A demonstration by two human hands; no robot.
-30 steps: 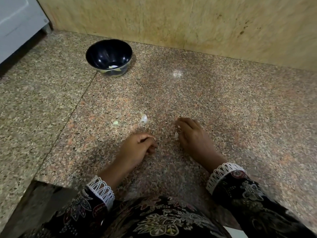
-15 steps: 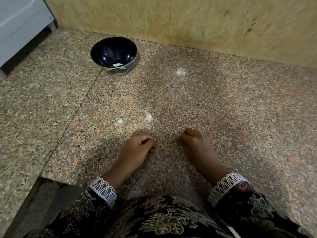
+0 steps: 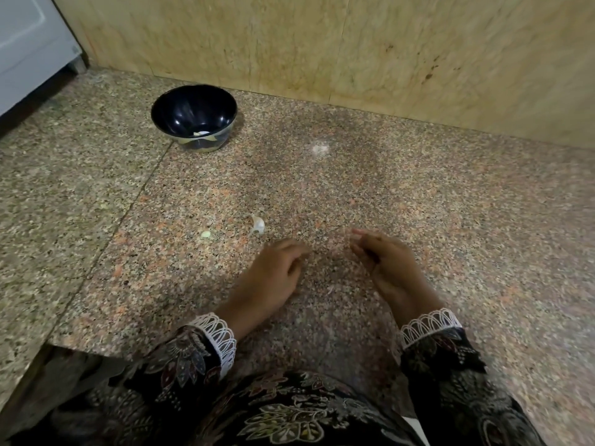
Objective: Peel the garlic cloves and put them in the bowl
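Desk (image 3: 418,201): speckled granite, pink/grey/black grains, polished, faint sheen near centre; thin seam runs btwn two slabs.
Wall (image 3: 354,49): beige marble-look stone, smooth, low gloss, w/ brown specks and stains.
Bowl (image 3: 194,108): dark, glossy inside w/ bright highlights; looks like plastic or glazed ware, cannot tell which; pale pattern on outer wall.
Garlic clove (image 3: 258,224): papery skin, whitish, slight shine.
Small bit (image 3: 205,234): pale yellow-green, matt.
Sleeves (image 3: 180,358): dark floral cloth, matt; white lace cuffs, openwork.
Cabinet (image 3: 29,43): white panel, smooth, matt.

Speckled granite counter (image 3: 450,220) — beige stone wall (image 3: 322,43) behind.
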